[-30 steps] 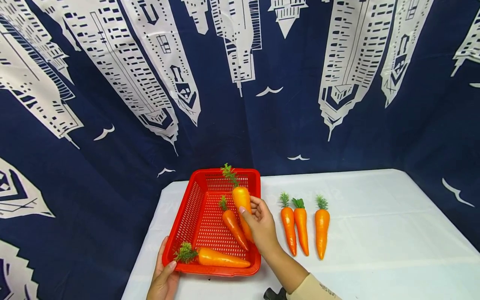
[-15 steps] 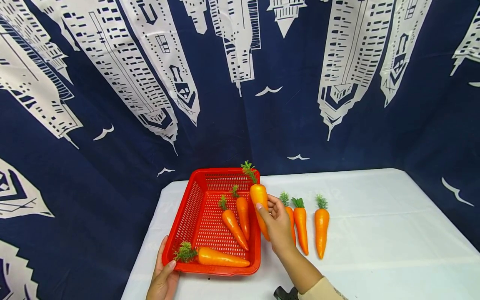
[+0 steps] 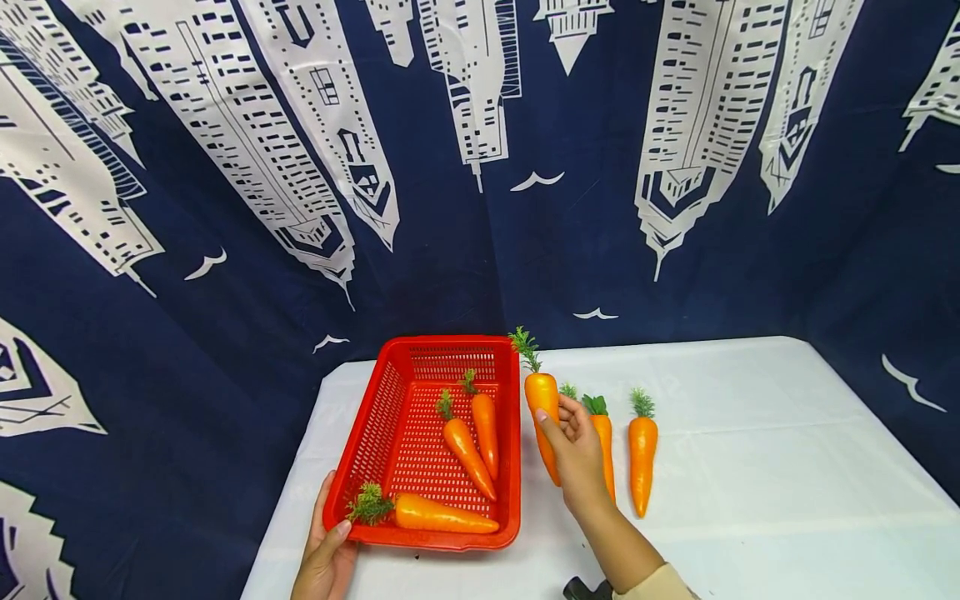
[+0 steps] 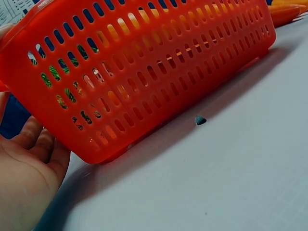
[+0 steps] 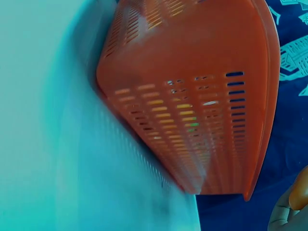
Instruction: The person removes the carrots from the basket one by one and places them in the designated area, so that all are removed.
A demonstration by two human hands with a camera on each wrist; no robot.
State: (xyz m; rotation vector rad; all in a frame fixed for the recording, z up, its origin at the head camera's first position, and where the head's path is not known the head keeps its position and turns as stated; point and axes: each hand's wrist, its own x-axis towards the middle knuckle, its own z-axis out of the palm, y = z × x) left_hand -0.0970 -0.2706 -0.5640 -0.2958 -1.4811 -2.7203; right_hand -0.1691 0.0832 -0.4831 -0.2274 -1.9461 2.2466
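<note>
Head view: holds the large orange carrot [image 3: 542, 393] in the right hand [image 3: 581, 457], just outside the right rim of the red perforated basket [image 3: 515, 433], over the white table [image 3: 750, 458]. Differs from a second ago: now beside the basket instead of above its interior. Uncovers thereby the slim carrot [image 3: 487, 433] inside; covers instead most of the leftmost table carrot [image 3: 567, 389], leaving only a tuft in sight. Shows beyond it the middle table carrot [image 3: 604, 450], partly hidden, and the rightmost table carrot [image 3: 642, 462], fully visible. Shows also in the basket a reddish carrot [image 3: 468, 458] next to the slim one, and the near carrot [image 3: 442, 514] lying along the near wall. Judged for the work in hand: takes one carrot out, with three left inside and no release yet. Grips narrowly at mid-length, thumb across the near face, fingers curled behind; tilts tuft up-left, tip down-right. Reaches in from lower right, in a beige sleeve [image 3: 656, 586]. Steadies the basket's near-left corner with the left hand [image 3: 326, 554], unmoved over the second.

Left wrist view: confirms left fingers curled at the basket's outer corner; shows green and orange through the slots.

Right wrist view: blurred in part; shows mainly the basket's outer wall, with only slivers of hand and carrot at lower right. Cannot tell the grip from here.
</note>
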